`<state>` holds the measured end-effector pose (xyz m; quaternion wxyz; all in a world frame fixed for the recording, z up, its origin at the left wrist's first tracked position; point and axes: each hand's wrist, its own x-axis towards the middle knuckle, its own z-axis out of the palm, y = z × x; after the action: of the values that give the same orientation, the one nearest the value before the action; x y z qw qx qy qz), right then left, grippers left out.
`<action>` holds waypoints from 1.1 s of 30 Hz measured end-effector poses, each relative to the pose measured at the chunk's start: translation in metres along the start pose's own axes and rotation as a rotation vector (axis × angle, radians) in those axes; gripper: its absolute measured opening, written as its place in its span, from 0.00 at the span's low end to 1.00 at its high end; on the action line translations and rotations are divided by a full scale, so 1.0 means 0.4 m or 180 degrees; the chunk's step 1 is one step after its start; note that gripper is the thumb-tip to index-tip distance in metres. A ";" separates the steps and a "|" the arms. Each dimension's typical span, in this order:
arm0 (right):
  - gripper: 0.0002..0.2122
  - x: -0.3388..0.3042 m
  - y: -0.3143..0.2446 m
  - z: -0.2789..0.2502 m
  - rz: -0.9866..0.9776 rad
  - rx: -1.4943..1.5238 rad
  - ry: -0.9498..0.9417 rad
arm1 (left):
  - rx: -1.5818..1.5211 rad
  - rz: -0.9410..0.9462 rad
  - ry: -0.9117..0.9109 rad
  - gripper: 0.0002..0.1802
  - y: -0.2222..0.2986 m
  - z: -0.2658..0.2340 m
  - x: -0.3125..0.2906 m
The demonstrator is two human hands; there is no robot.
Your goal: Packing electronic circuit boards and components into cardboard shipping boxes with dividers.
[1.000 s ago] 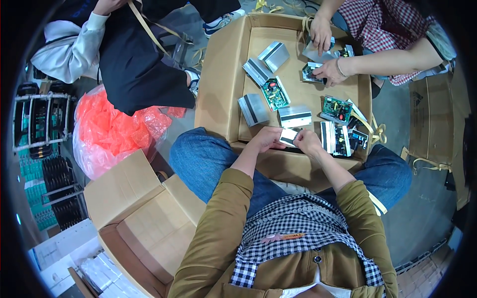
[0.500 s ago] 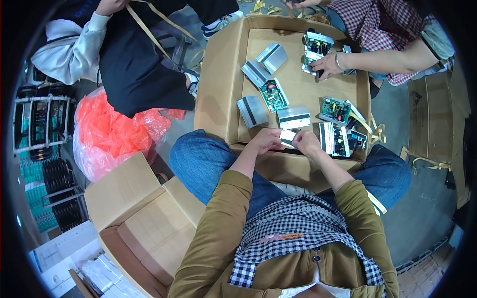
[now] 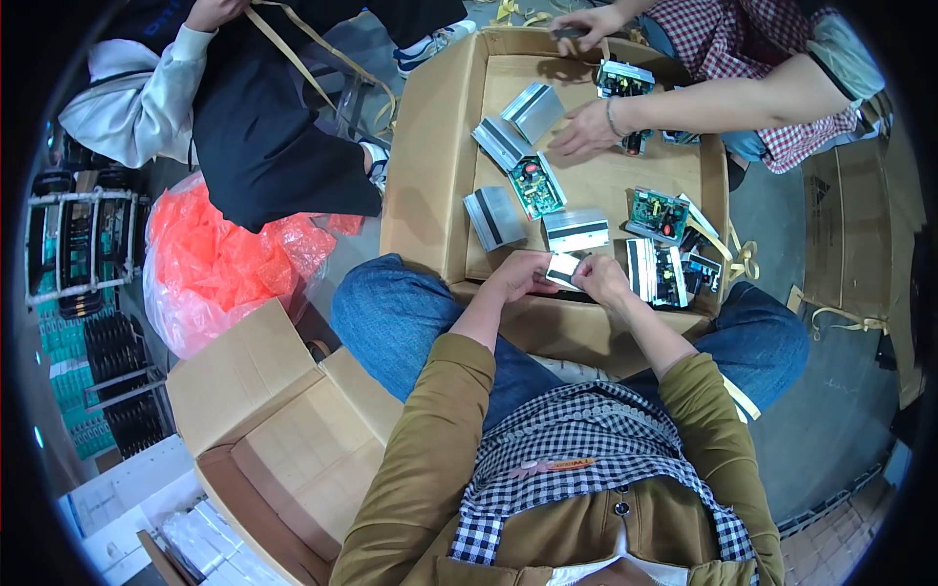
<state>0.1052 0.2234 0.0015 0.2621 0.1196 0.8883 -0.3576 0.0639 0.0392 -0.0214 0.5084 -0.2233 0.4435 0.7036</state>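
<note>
At the near edge of a large cardboard box, my left hand (image 3: pixel 524 274) grips the left side of a small metal-backed module (image 3: pixel 563 269). Its upper face is bright, with a dark strip across it. My right hand (image 3: pixel 603 278) is closed at the module's right side, fingertips at the dark strip; whether they hold a separate piece is hidden. Just beyond lies a silver heatsink module (image 3: pixel 576 230). To the right of my right hand, another heatsink module (image 3: pixel 642 271) stands beside a circuit board (image 3: pixel 670 276).
The large cardboard box (image 3: pixel 420 176) holds several more modules, including a green circuit board (image 3: pixel 660 215). A co-worker's hand (image 3: pixel 583 129) reaches into it from the right. Another person sits at left, holding a yellow strap (image 3: pixel 283 56). An open carton (image 3: pixel 313 439) and pink plastic bags (image 3: pixel 225 254) lie at left.
The co-worker's near hand has moved left off a circuit board, and their other hand has come over the box's far edge with a dark object. My hands have barely moved.
</note>
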 end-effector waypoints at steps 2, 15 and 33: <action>0.05 0.001 0.001 -0.001 0.0042 0.0035 -0.0017 | -0.0127 -0.0106 0.0064 0.08 0.005 0.009 -0.003; 0.05 -0.001 0.005 0.001 -0.0001 0.0034 -0.0014 | 0.0536 0.0306 0.0002 0.08 -0.020 0.000 0.004; 0.08 -0.042 -0.004 -0.065 -0.0056 0.0637 0.0351 | 0.0690 0.0498 0.0201 0.16 0.007 -0.042 0.002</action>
<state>0.1086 0.2400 0.0272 0.1964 0.1569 0.8623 -0.4396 0.0587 0.0252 -0.0293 0.4589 -0.1538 0.5487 0.6816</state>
